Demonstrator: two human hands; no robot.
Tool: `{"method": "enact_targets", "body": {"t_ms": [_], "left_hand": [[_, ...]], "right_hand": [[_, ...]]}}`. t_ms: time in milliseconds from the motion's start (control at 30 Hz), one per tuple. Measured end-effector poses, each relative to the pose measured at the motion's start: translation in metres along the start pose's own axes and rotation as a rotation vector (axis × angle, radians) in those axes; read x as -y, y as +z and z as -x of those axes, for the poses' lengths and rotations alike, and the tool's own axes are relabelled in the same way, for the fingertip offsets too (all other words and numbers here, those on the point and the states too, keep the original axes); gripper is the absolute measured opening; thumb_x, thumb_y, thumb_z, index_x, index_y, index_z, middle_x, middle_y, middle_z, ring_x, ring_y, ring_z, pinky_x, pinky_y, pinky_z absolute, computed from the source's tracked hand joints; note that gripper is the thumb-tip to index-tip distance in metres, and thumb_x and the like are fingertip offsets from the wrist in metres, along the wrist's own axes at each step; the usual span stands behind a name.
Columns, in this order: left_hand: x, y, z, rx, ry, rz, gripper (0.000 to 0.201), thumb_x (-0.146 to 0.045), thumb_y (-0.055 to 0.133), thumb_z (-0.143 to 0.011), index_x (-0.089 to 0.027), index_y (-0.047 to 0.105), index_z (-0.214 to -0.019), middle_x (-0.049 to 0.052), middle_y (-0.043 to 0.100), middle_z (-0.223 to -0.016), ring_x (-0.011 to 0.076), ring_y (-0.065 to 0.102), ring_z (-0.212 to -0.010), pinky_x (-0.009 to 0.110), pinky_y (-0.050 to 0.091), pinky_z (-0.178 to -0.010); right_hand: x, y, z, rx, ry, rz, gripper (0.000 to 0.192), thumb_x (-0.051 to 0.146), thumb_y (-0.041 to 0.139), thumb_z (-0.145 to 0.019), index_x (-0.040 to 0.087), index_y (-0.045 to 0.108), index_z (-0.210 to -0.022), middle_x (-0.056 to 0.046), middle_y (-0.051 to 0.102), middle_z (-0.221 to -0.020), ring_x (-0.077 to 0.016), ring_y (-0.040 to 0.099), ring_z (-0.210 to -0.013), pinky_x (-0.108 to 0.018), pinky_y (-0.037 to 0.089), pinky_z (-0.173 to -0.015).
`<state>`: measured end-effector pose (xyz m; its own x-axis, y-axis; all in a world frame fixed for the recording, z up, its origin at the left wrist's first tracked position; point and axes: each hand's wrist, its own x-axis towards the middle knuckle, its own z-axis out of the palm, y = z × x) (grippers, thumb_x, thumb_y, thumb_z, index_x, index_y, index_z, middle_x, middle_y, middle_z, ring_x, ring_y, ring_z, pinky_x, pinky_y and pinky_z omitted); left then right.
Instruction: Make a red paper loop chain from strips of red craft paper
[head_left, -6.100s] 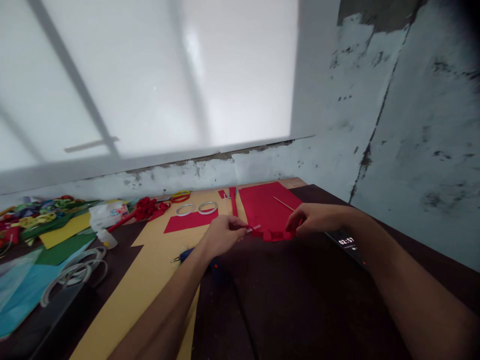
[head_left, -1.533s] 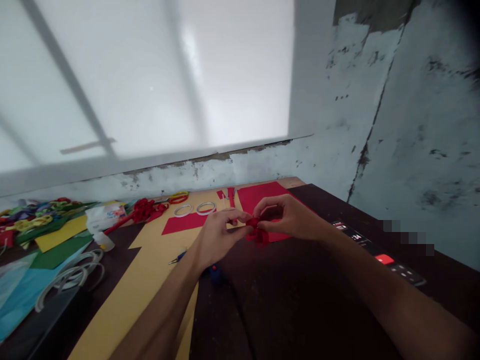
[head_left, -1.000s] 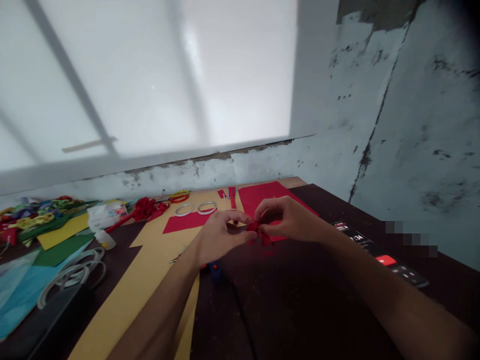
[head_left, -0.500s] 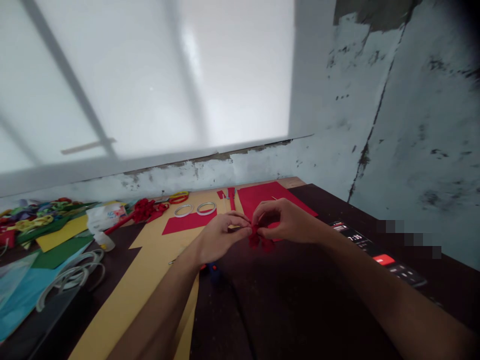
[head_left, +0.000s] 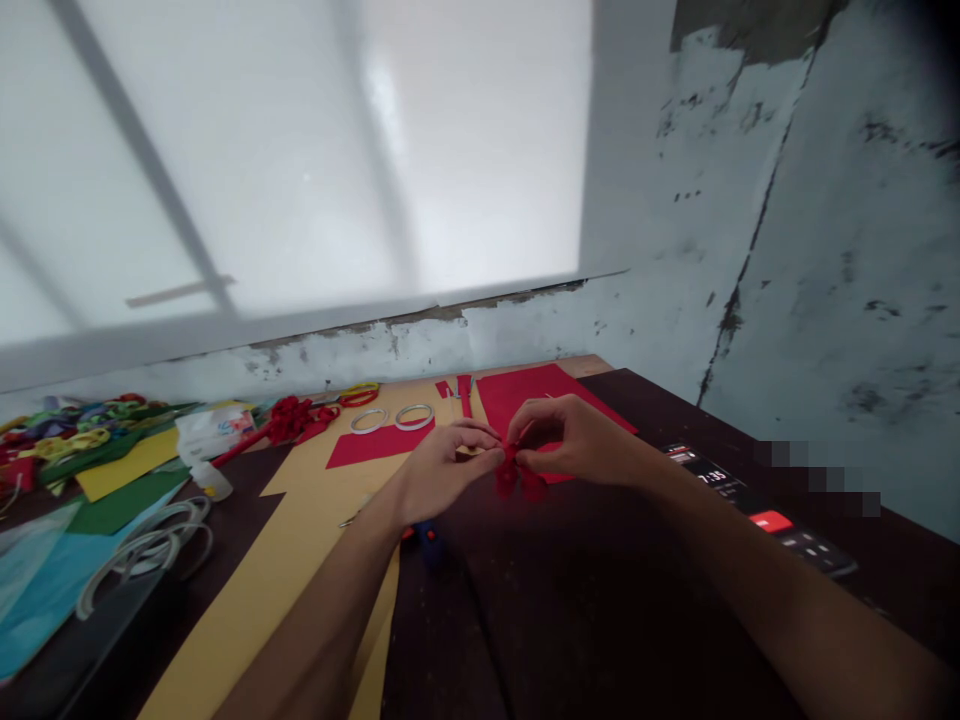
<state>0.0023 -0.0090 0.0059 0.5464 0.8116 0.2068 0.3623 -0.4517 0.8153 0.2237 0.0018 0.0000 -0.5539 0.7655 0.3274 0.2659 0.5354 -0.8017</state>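
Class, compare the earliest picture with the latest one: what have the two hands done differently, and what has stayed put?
The left hand let go of a thin white strip. Both hands rose and closed in; the right hand now pinches the small red paper piece with it. The tape rings and red sheet stayed.

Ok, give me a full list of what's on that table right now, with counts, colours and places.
folded paper piece: one, red, pinched between both hands above the dark tabletop
large paper sheet: one, red, behind the hands
small paper sheet: one, red, left of the hands
narrow paper strips: a few, red, beside the large sheet
tape rings: two, pale, behind the small sheet
scissors: one pair, yellow and red handles, far side
board: one, tan, under the sheets
glue bottle: one, clear, left
coloured paper pile: many, mixed, far left
phone: one, dark, screen lit, right
left hand: fingers closed on the folded piece
right hand: fingers closed on the folded piece
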Motion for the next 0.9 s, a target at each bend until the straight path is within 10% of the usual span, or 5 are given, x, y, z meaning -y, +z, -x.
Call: {"method": "enact_targets", "body": {"t_ms": [900], "left_hand": [[0.0003,-0.0023,0.0003,-0.009,0.047,-0.129,0.014,-0.025,0.066,-0.084,-0.017,0.073,-0.075,0.007,0.065,-0.103,0.0211,0.056,-0.108,0.029,0.046,-0.089]], "right_hand": [[-0.0017,0.0065,-0.0021,-0.025,-0.002,-0.001,0.019,0.02,0.069,-0.078,0.018,0.067,-0.096,-0.005,0.072,-0.095,-0.0186,0.071,-0.085,-0.029,0.055,-0.074]]}}
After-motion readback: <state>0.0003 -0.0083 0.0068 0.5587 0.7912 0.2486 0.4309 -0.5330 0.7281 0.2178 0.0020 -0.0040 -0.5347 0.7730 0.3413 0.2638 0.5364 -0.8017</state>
